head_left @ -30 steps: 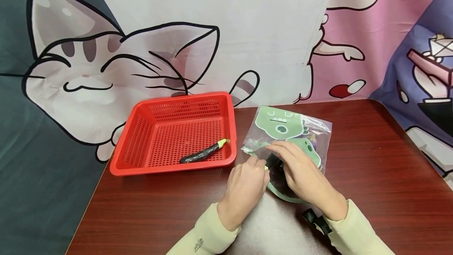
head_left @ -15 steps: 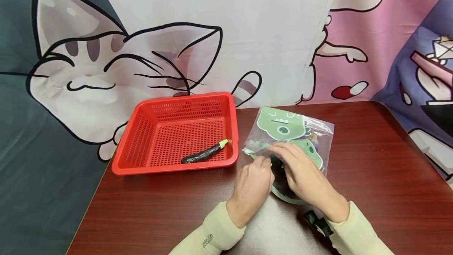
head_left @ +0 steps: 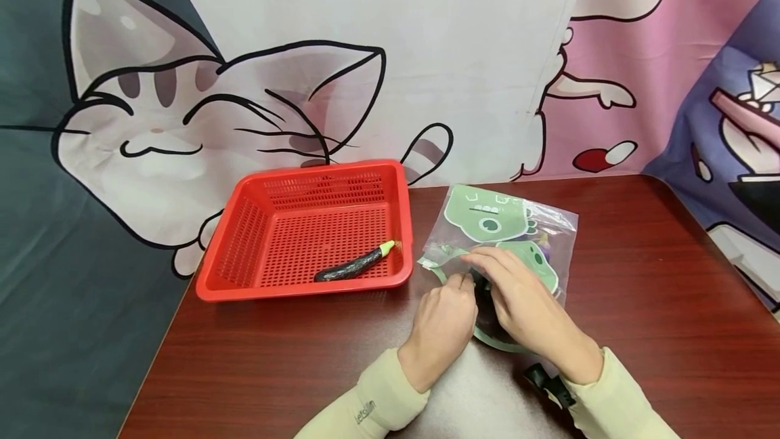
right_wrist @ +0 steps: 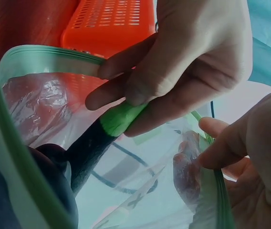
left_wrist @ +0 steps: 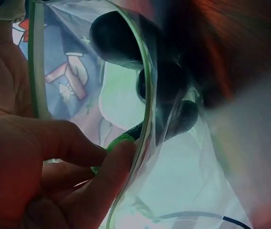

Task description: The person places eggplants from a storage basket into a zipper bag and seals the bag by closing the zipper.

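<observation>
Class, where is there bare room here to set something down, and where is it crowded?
Bare: the table right of the zip bag; the patch between the red basket's front and the left sleeve; the basket floor left of its eggplant. Crowded: the bag's mouth, where the left hand and right hand meet around another eggplant.

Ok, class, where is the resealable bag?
In the head view, the resealable bag is right of the red plastic basket, the left hand at its mouth.
</observation>
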The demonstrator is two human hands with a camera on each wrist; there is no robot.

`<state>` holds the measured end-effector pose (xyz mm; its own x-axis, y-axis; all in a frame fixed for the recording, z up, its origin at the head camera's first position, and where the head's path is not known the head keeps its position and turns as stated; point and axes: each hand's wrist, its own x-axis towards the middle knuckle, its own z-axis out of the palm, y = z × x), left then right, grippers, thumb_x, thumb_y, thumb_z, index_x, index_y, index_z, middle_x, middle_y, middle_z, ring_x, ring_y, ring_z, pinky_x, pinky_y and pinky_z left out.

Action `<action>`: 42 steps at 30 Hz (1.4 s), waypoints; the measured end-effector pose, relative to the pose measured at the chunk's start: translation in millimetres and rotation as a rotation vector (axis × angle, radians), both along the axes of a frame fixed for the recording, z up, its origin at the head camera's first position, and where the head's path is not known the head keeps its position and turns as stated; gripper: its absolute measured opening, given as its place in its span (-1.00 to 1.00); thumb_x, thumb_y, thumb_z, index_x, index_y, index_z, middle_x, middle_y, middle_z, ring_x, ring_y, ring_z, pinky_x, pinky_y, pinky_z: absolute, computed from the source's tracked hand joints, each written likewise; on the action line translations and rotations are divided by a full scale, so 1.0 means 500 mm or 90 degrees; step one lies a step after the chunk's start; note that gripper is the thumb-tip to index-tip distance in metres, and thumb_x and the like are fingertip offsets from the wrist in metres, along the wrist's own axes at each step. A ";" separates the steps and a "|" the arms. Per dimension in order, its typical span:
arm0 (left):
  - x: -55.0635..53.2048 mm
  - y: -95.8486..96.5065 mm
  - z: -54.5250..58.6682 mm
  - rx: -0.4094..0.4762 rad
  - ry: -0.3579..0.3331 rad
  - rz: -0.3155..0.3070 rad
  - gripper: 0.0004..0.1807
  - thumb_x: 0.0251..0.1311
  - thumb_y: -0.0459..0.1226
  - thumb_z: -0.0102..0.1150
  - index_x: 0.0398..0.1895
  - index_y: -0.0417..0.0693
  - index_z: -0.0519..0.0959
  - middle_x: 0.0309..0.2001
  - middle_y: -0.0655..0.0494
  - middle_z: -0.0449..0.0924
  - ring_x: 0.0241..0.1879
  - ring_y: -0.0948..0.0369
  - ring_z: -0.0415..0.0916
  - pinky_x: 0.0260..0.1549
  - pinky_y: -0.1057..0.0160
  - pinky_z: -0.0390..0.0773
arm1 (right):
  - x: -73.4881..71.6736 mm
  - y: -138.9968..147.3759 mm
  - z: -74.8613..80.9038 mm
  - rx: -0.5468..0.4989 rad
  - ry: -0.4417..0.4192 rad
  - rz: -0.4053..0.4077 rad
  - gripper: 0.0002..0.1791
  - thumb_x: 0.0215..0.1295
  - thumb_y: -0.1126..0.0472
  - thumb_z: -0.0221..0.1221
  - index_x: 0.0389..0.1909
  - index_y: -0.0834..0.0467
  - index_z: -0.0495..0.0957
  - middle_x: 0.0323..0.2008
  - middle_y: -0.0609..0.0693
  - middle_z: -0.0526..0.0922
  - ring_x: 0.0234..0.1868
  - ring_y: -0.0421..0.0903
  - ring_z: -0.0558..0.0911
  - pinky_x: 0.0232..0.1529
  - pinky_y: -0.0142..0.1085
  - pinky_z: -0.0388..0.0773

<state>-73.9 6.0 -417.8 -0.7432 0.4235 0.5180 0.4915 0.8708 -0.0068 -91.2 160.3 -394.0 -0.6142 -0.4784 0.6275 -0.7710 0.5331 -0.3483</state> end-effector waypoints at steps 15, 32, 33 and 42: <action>-0.012 0.008 -0.023 -0.031 0.014 -0.006 -0.92 0.24 -0.36 0.21 -0.32 -0.04 0.68 -0.46 0.18 0.53 -0.64 0.24 0.56 -0.67 0.33 0.53 | 0.002 0.004 -0.003 0.018 -0.038 -0.013 -0.47 0.18 0.58 -0.04 0.18 0.26 0.52 0.12 0.10 0.57 0.17 0.04 0.52 0.32 -0.41 0.19; -0.027 0.023 -0.042 -0.034 0.053 0.011 -0.93 0.19 -0.34 0.21 -0.33 -0.02 0.67 -0.46 0.21 0.53 -0.64 0.27 0.55 -0.66 0.36 0.52 | 0.000 0.003 -0.001 0.018 -0.035 -0.011 -0.49 0.23 0.58 -0.03 0.18 0.24 0.52 0.11 0.09 0.56 0.17 0.04 0.51 0.30 -0.33 0.25; -0.027 0.022 -0.042 -0.034 0.055 0.012 -0.93 0.20 -0.34 0.21 -0.35 -0.01 0.66 -0.47 0.21 0.52 -0.64 0.27 0.55 -0.66 0.36 0.52 | -0.001 0.003 -0.001 0.018 -0.035 -0.011 -0.49 0.22 0.58 -0.03 0.18 0.24 0.52 0.11 0.09 0.56 0.17 0.04 0.51 0.29 -0.33 0.25; -0.027 0.020 -0.046 -0.039 0.047 0.008 -0.90 0.22 -0.35 0.15 -0.39 -0.02 0.65 -0.49 0.18 0.51 -0.66 0.25 0.54 -0.68 0.33 0.52 | -0.001 0.002 -0.001 0.015 -0.030 -0.008 -0.46 0.17 0.61 -0.03 0.17 0.24 0.53 0.10 0.08 0.57 0.15 0.03 0.52 0.27 -0.37 0.24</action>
